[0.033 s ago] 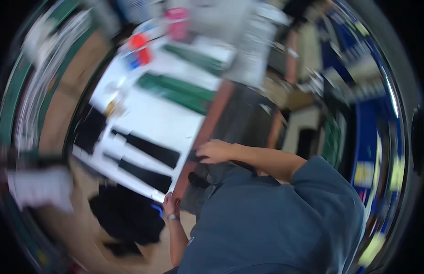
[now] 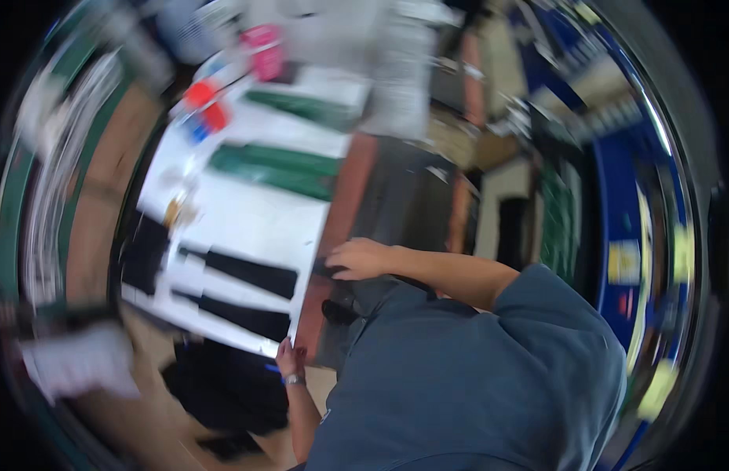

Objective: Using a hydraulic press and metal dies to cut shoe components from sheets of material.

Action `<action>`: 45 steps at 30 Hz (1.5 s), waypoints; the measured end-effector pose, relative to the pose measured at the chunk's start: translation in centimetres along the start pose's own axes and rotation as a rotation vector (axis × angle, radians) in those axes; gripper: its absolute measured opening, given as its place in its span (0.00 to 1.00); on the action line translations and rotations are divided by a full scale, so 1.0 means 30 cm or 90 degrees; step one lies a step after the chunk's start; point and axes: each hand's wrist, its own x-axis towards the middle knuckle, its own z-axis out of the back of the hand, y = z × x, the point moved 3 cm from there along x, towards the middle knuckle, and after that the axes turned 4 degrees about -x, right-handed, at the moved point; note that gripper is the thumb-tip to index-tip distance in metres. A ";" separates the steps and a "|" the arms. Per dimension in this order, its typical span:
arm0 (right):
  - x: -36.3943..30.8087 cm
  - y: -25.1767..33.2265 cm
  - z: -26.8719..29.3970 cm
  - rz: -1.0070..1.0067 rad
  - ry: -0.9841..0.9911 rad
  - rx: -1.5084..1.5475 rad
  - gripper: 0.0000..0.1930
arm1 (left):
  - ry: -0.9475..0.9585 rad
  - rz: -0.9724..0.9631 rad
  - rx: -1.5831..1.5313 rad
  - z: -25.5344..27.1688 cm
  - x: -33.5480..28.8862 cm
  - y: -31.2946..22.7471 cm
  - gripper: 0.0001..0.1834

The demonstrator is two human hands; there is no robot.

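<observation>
My left hand [image 2: 290,359], with a wristwatch [image 2: 292,379], is at the near corner of the white table [image 2: 247,212]. Its fingers are bent together; a small blue thing [image 2: 273,367] sticks out beside them, too blurred to name. Over the table's reddish-brown edge strip [image 2: 311,314] reaches my right hand [image 2: 358,259], fingers apart, holding nothing I can see. Nearest to the hands, two long tapered black pieces [image 2: 251,273] [image 2: 239,314] lie side by side on the white top. Farther along are two green pieces [image 2: 274,169] [image 2: 302,108], flat and similarly long.
A black piece [image 2: 145,255] lies at the table's left edge. Beyond stand a red-and-blue item [image 2: 207,106] and a pink container [image 2: 262,53]. Dark cloth [image 2: 223,385] hangs or lies below the left corner. Blue shelving [image 2: 619,228] lines the right.
The view has shifted, so the table and the pieces on it appear farther left. Both hands stay at the table edge, nearly unmoved against it.
</observation>
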 end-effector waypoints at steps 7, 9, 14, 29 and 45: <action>-0.741 0.023 0.169 -0.326 -0.266 0.063 0.15 | 0.259 -0.102 0.354 -0.388 0.028 -0.340 0.20; -0.946 0.010 0.183 -0.398 -0.420 0.114 0.14 | 0.286 -0.136 0.410 -0.587 -0.007 -0.371 0.22; -1.583 -0.157 0.192 -0.708 -0.694 -0.064 0.12 | 0.438 -0.147 0.468 -1.165 -0.151 -0.283 0.23; -2.403 -0.450 0.033 -1.299 -0.787 -0.089 0.41 | 0.909 -0.019 0.888 -2.371 -0.852 0.610 0.16; -2.256 0.265 -0.133 -1.419 -0.778 -0.082 0.47 | 1.428 -0.196 1.001 -2.947 -1.330 1.116 0.13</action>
